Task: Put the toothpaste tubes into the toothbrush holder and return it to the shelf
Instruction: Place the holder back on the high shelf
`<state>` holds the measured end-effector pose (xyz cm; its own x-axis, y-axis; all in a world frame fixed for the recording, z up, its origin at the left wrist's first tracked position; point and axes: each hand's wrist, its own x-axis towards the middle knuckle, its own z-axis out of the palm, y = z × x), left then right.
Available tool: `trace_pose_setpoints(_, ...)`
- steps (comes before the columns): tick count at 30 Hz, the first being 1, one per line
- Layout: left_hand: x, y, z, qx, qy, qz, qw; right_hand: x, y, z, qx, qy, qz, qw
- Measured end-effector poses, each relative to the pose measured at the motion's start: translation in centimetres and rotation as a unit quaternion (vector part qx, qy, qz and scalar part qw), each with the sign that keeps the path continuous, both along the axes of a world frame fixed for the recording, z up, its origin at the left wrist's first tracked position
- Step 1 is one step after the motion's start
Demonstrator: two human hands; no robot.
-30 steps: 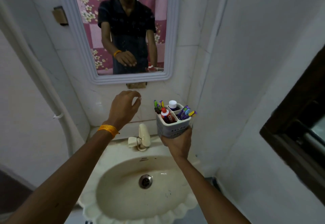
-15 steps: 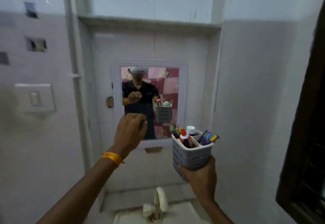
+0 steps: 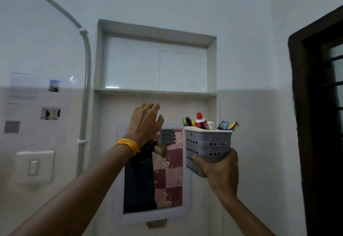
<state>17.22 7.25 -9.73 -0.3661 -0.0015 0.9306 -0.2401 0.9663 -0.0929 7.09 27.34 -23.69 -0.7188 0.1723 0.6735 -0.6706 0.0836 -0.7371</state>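
My right hand [image 3: 219,169] grips a grey perforated toothbrush holder [image 3: 207,144] from below, held upright in front of the wall. A red-capped toothpaste tube [image 3: 201,122] and a white-capped tube [image 3: 210,124] stand in it among several colourful toothbrushes [image 3: 227,125]. My left hand [image 3: 145,122], with an orange band on the wrist, is raised beside the holder, fingers loosely apart and holding nothing. Above both hands is the recessed wall shelf [image 3: 154,92], bare in view.
A framed mirror [image 3: 154,176] hangs below the shelf, behind my arms. A white pipe [image 3: 85,91] runs down the wall on the left, with a light switch [image 3: 34,167] beside it. A dark window frame [image 3: 319,106] stands at the right.
The view has tilted up from the sink to the wall niche. Both hands have risen, the right one carrying the holder up toward shelf height.
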Motion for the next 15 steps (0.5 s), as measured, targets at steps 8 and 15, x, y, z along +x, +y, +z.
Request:
trace_pose_setpoints(8, -5.3, -2.4, 7.1, 0.009, -0.012, 0.046, 0.999, -3.8, -1.3, 11.6, -0.024, 0.055, -0.028, 0.998)
trace_pose_setpoints(15, -11.1, -4.2, 10.6, 0.01, -0.033, 0.075, 0.997, -8.3, -3.5, 20.4, -0.019, 0.071, -0.041, 0.996)
